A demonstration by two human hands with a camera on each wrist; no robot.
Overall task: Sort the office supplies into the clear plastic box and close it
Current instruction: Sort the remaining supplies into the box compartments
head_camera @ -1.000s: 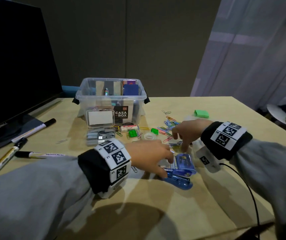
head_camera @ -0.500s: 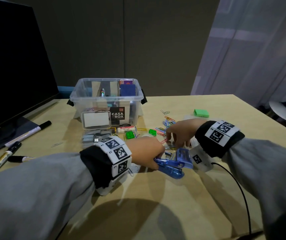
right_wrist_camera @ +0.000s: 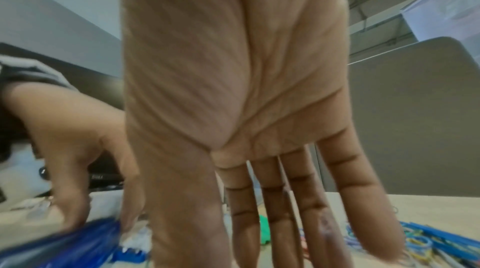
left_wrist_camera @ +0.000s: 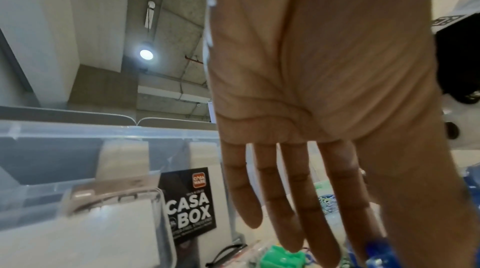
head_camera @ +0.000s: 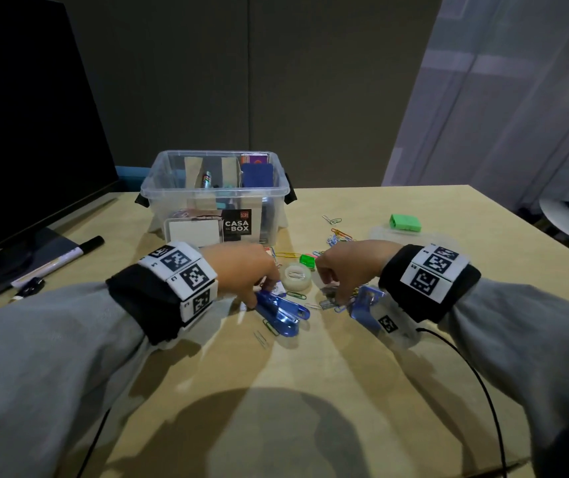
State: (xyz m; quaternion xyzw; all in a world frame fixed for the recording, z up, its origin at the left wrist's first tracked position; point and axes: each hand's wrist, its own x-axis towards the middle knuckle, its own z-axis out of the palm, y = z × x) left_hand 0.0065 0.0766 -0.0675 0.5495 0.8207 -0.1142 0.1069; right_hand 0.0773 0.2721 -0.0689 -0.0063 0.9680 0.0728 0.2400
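Both wrist views are filled by a palm and blurred, so contact at the fingertips is hard to make out; the left hand (head_camera: 241, 269) points its fingers down onto the rear end of a blue stapler (head_camera: 281, 313), its grip narrow, and whether it pinches the stapler I cannot tell; the right hand (head_camera: 348, 267) reaches down into a heap of paper clips (head_camera: 327, 301), its grip narrow, and what it holds I cannot tell; a second blue piece (head_camera: 365, 303) lies partly hidden under the right wrist. The clear box (head_camera: 215, 193) stands open at the far middle of the counter (head_camera: 310, 391), holding a blue card, a pen and cardboard dividers; its near wall is partly hidden by a small case (head_camera: 191, 232). A tape roll (head_camera: 296, 277) sits between the hands; a green sharpener (head_camera: 404, 223) lies well apart to the right. The near counter is bare; markers (head_camera: 58, 262) lie by the left edge, cut off by the sleeve.
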